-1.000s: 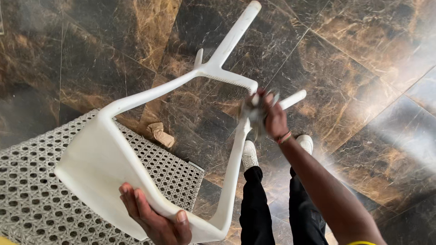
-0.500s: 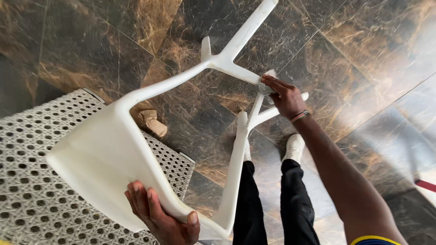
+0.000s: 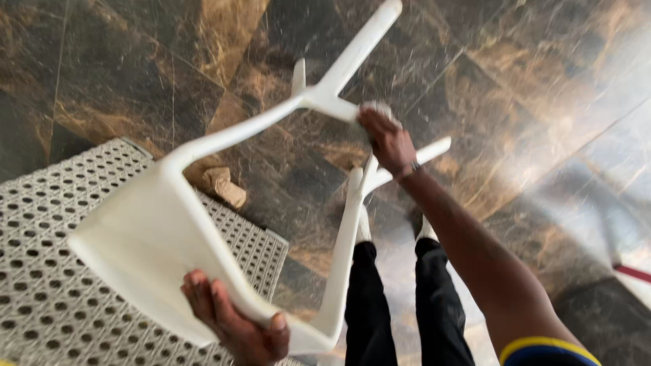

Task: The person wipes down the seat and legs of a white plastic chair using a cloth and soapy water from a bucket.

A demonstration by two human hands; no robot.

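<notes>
A: Chair [image 3: 156,237], white plastic, was tipped up off the floor [image 3: 122,61], seat nearest the camera, legs pointing away. Where was it held?

B: The left hand [image 3: 237,325] was curled round the seat's near edge, fingers clamped on the rim. Farther out, the right hand [image 3: 386,139] pressed a pale cloth [image 3: 380,110] against the frame where the legs meet, fingers closed over it.

A: How would it handle?

B: Light, I'd judge, since one hand carried most of it in the air. Stiff, moulded, not fragile. Smooth plastic could slip, so the rim and the leg joint looked the surest holds.

A: Around it?

B: A perforated white mat [image 3: 61,271] lay beneath the seat, a crumpled brown scrap [image 3: 224,186] just beyond it, and dark marbled floor past the legs.
</notes>
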